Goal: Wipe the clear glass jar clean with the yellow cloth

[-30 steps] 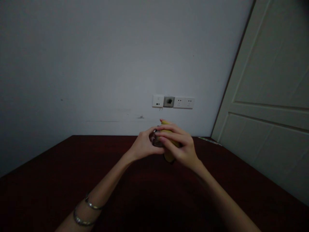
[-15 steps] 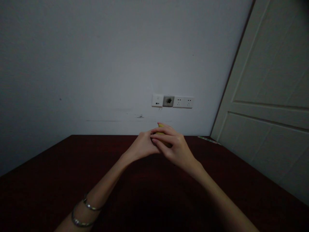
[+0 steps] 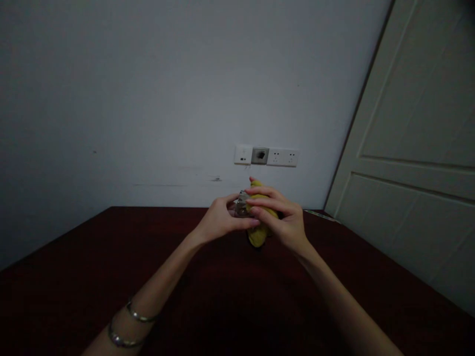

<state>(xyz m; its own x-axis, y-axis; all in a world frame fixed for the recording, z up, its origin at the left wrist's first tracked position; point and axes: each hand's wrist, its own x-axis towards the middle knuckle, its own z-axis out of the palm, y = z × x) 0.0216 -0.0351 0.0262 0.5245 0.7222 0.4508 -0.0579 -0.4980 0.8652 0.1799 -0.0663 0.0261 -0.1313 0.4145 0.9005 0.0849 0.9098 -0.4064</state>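
Right hand (image 3: 286, 223) grips yellow object (image 3: 258, 235); left hand (image 3: 218, 225) — pinching it.

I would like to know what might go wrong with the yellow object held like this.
The right hand holds the yellow object in its fingers, so it may slip onto the table. The small shiny piece pinched by the left hand could drop and be lost in this dim light.

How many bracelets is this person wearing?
2. Both ring the left forearm: one bracelet nearer the hand, the other bracelet just behind it. None shows on the right arm.
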